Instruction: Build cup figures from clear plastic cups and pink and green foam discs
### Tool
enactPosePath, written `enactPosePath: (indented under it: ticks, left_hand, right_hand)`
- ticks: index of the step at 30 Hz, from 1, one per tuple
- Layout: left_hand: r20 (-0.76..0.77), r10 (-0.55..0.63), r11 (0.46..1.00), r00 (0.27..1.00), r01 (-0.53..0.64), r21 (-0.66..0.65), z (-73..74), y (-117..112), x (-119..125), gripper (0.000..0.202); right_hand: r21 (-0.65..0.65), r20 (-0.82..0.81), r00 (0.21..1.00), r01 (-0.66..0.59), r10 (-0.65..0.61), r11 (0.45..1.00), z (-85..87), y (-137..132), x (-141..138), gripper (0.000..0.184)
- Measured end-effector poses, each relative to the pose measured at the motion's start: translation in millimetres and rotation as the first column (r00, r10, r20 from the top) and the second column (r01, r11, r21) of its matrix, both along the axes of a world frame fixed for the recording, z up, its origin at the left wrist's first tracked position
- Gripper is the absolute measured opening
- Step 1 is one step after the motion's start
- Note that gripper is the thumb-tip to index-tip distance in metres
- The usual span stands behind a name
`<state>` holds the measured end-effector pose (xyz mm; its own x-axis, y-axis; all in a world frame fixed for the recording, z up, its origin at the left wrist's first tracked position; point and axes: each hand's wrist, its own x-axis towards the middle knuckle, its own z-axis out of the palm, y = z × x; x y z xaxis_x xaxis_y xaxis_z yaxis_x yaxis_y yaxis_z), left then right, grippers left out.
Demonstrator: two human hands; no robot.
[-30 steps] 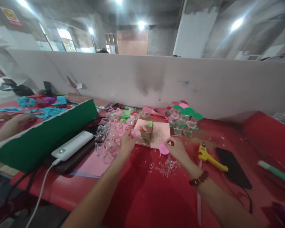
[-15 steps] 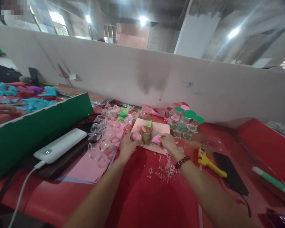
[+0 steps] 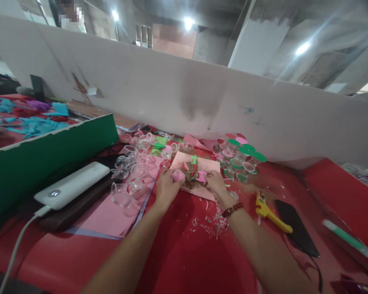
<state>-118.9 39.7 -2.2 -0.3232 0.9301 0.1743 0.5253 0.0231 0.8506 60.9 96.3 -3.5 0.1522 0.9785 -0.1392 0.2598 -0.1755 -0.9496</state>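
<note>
My left hand (image 3: pixel 168 188) is closed around a small clear plastic cup (image 3: pixel 178 175) that looks pink. In my right hand (image 3: pixel 216 184) a piece of pink paper (image 3: pixel 201 176) is pinched; it appears bent, with its tip at the brown heap. Between the hands, a heap of brown loose material (image 3: pixel 190 174) lies on a light pink sheet (image 3: pixel 211 164). Bits of red and pink show in the heap. What the brown material is, I cannot make out.
Clear plastic cups (image 3: pixel 137 186) crowd the left, partly on pink paper (image 3: pixel 106 216). Cups with green and red paper tops (image 3: pixel 247 149) stand at right. A yellow glue gun (image 3: pixel 271 214), black phone (image 3: pixel 297 226), white power bank (image 3: pixel 72 183) and paper shreds (image 3: pixel 214 224) lie around.
The pink paper in my right hand has moved slightly left to the brown heap and now looks bent. The cup in my left hand has shifted slightly. The camera view has moved a little.
</note>
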Motion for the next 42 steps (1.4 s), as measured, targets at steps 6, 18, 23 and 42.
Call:
enactPosePath:
  ticks: [6,18,23,42]
  left_hand:
    - [-0.07,-0.097,0.994,0.993,0.1,0.039,6.7,-9,12,0.044]
    - [-0.155,-0.219,0.951,0.963,0.247,0.186,-3.3,-5,20,0.038]
    - [-0.106,-0.227,0.954,0.968,0.243,0.177,-1.7,-7,22,0.041]
    - [-0.065,-0.247,0.966,0.967,0.251,0.057,2.5,-5,23,0.046]
  right_hand:
    - [0.058,-0.166,0.986,0.026,-0.016,0.998,10.1,-9,19,0.026]
    - [0.135,-0.242,0.963,-0.085,0.116,0.987,26.2,-10,14,0.041]
    - [0.167,-0.21,0.961,-0.147,0.181,0.975,28.0,-5,10,0.039]
    - [0.281,0.018,0.955,-0.29,0.297,0.915,50.1,2,1,0.019]
